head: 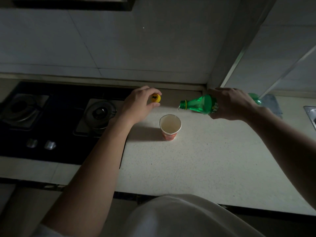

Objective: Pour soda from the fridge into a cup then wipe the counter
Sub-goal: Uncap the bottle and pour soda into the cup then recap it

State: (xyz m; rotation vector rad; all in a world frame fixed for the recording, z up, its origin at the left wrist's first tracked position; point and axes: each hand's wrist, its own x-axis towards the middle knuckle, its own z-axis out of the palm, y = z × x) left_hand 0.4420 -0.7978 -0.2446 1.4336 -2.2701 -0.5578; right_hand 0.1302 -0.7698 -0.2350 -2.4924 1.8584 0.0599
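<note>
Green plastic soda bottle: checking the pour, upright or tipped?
Tipped. The green plastic soda bottle lies nearly sideways in the right hand; the left hand holds its yellow cap.

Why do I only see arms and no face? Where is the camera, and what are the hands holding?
There is no machine here, just a person. The camera sits on the person's head and looks down, so you see only two arms reaching out. The left hand pinches a small yellow bottle cap. The right hand grips a green soda bottle, tipped sideways with its open mouth pointing towards a paper cup. The cup stands on the pale counter and seems to have some pale drink in it. To the left is a dark gas stove. On the far right, behind the bottle, lies a blue cloth.
</note>
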